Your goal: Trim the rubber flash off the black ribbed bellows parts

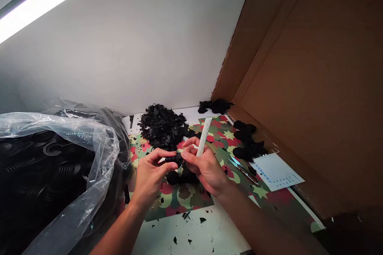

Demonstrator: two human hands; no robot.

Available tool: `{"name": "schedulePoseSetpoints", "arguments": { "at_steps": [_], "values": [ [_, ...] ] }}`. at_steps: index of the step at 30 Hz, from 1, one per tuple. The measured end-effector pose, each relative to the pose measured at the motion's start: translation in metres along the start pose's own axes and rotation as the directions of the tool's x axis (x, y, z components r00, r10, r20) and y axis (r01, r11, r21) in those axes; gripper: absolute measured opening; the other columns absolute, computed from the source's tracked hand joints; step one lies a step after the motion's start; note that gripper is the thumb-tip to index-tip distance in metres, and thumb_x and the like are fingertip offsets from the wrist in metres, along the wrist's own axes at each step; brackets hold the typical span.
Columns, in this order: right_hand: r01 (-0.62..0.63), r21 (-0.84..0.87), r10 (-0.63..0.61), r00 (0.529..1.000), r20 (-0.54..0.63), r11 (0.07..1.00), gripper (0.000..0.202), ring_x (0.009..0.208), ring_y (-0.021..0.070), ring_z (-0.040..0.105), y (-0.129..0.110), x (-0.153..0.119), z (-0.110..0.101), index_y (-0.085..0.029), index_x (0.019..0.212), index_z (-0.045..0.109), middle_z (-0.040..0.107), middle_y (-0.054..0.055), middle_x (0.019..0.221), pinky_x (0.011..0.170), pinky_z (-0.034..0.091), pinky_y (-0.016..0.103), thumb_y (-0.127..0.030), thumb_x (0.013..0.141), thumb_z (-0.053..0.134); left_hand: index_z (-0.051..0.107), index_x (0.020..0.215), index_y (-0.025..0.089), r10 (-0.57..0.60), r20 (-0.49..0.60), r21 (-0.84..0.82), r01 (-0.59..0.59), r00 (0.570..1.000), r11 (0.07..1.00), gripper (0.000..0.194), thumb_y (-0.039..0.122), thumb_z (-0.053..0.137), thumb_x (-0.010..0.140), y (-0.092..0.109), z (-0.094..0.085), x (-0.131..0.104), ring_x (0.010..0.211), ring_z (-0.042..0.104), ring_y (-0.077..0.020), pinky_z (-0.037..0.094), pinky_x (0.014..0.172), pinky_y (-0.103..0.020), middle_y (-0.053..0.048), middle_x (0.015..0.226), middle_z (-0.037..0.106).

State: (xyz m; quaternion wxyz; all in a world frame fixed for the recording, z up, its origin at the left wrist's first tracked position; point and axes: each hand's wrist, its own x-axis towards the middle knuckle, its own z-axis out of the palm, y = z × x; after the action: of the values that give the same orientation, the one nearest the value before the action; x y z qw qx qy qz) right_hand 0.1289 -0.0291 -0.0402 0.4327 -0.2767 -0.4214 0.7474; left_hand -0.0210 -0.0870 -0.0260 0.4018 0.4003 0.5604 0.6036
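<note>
Closest in, black scraps dot the pale tabletop (pixel 179 237), and just beyond, the left hand (pixel 151 173) pinches a small black part (pixel 174 160) between thumb and forefinger. It sits right between the hands, the right hand (pixel 209 167) nearly closed at its near side, gripping an upright whitish strip (pixel 204 136); farther out, there's the heap of black trimmings (pixel 163 125) on the patterned sheet (pixel 229 133)!

1. Small black piece (pixel 177 159), ribbed-looking, partly hidden, pinched in the left hand (pixel 151 173).
2. Pale, slim stick (pixel 204 137), at the piece's two o'clock in the right hand (pixel 208 168), its top just past twelve.
</note>
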Motion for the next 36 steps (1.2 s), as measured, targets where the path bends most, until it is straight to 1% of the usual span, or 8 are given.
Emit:
{"name": "schedulePoseSetpoints", "arguments": {
  "at_steps": [3,7,16,24,28,31,34,36],
  "values": [
    [0.076,-0.233,-0.055,0.994,0.096,0.97,0.028,0.05,0.0087,0.038,-0.001,-0.001,-0.004,-0.021,0.087,0.071,0.049,-0.006,0.061,0.046,0.03,0.023,-0.047,0.081,0.079,0.081,0.066,0.019,0.004,-0.037,0.064,-0.002,0.999,0.998,0.016,0.026,0.09,0.055,0.001,-0.001,-0.002,0.055,0.059,-0.0115,0.047,0.051,-0.02,-0.002,0.064,0.074],
    [0.371,-0.534,-0.334,0.927,0.168,0.76,0.023,0.078,0.0186,0.061,-0.003,-0.004,-0.004,-0.022,0.079,0.076,0.065,0.005,0.086,0.062,0.048,0.029,-0.042,0.09,0.073,0.08,0.067,0.018,-0.02,-0.058,0.132,0.027,0.998,0.991,0.018,0.031,0.088,0.056,-0.001,-0.001,-0.003,0.052,0.06,-0.0133,0.047,0.048,-0.022,-0.002,0.061,0.073],
    [0.549,-0.778,-0.588,0.752,0.299,0.305,0.026,0.069,0.0162,0.055,0.011,-0.003,-0.005,-0.023,0.077,0.054,0.057,0.001,0.078,0.06,0.043,0.027,0.0,0.083,0.043,0.08,0.068,0.021,0.235,0.002,0.344,-0.221,0.972,0.913,0.014,0.032,0.088,0.068,-0.008,0.001,-0.006,0.052,0.062,-0.0137,0.048,0.049,-0.022,0.0,0.062,0.073],
    [0.25,-0.774,-0.441,0.896,-0.042,0.581,0.017,0.067,0.0182,0.052,0.022,0.011,0.001,-0.026,0.071,0.038,0.052,-0.001,0.07,0.064,0.044,0.028,-0.017,0.085,0.04,0.077,0.081,0.021,0.708,0.134,0.498,-0.665,0.693,0.557,0.006,0.019,0.082,0.083,-0.022,0.012,-0.002,0.068,0.07,-0.0146,0.057,0.065,-0.023,-0.001,0.076,0.076],
    [0.135,-0.779,-0.395,0.906,-0.154,0.612,0.019,0.062,0.018,0.051,0.018,0.024,-0.02,-0.026,0.073,0.042,0.052,-0.002,0.066,0.061,0.041,0.028,-0.027,0.092,0.039,0.077,0.083,0.023,0.796,0.177,0.422,-0.775,0.579,0.471,0.014,0.009,0.082,0.08,-0.015,0.012,-0.007,0.073,0.071,-0.0161,0.06,0.072,-0.026,-0.001,0.077,0.078],
    [0.053,-0.778,-0.338,0.917,-0.21,0.626,0.021,0.06,0.0175,0.051,0.009,0.035,-0.048,-0.025,0.071,0.047,0.053,-0.003,0.063,0.059,0.039,0.027,-0.03,0.091,0.046,0.08,0.085,0.024,0.706,0.109,0.29,-0.701,0.7,0.651,0.019,0.009,0.084,0.076,-0.011,0.009,-0.013,0.076,0.074,-0.0172,0.062,0.072,-0.026,0.0,0.081,0.08],
    [0.036,-0.789,-0.261,0.952,-0.158,0.613,0.016,0.06,0.0164,0.053,0.002,0.038,-0.064,-0.023,0.065,0.056,0.059,-0.002,0.066,0.06,0.04,0.026,-0.026,0.078,0.067,0.082,0.083,0.024,0.434,-0.01,0.161,-0.427,0.901,0.89,0.017,0.017,0.089,0.069,-0.01,0.006,-0.012,0.074,0.075,-0.0176,0.062,0.065,-0.022,-0.001,0.081,0.081],
    [0.052,-0.797,-0.257,0.957,-0.132,0.602,0.02,0.064,0.0169,0.054,-0.001,0.034,-0.061,-0.022,0.062,0.059,0.062,0.0,0.072,0.063,0.041,0.027,-0.028,0.077,0.071,0.083,0.08,0.023,0.275,-0.058,0.119,-0.267,0.96,0.956,0.017,0.021,0.09,0.065,-0.011,0.004,-0.009,0.067,0.073,-0.0162,0.059,0.059,-0.02,-0.001,0.076,0.08]
  ]
}}
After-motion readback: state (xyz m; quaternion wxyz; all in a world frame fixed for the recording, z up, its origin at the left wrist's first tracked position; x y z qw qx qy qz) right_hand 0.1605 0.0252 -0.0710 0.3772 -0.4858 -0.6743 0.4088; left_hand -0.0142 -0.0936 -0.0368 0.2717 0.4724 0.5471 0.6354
